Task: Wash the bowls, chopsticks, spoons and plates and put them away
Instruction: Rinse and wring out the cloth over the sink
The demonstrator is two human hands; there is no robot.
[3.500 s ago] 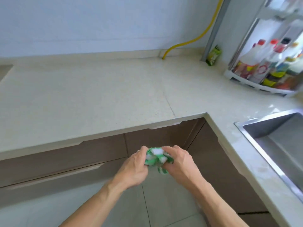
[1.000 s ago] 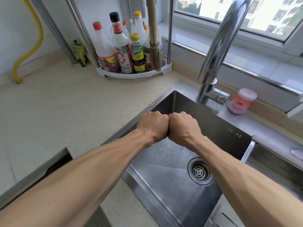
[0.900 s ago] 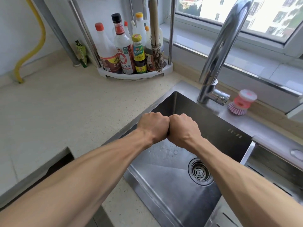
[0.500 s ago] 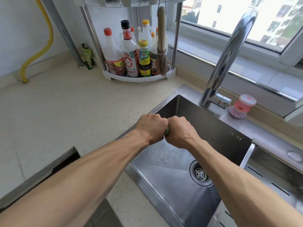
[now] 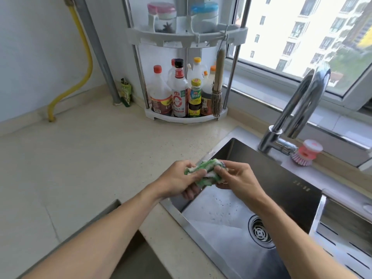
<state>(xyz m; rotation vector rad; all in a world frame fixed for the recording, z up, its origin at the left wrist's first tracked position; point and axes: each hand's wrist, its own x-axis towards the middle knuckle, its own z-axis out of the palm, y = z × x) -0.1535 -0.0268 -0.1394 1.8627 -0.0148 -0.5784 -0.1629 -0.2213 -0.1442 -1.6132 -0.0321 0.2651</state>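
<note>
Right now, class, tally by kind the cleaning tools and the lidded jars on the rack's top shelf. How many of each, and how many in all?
Cloths: 1, the green and white cloth.
Brushes: 2, the pink dish brush and the hanging bamboo brush.
Lidded jars: 2, the pink-lidded jar and the blue-lidded jar.
Total: 5.

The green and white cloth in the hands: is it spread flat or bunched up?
Bunched up. The green and white cloth is crumpled between left hand and right hand.
</note>
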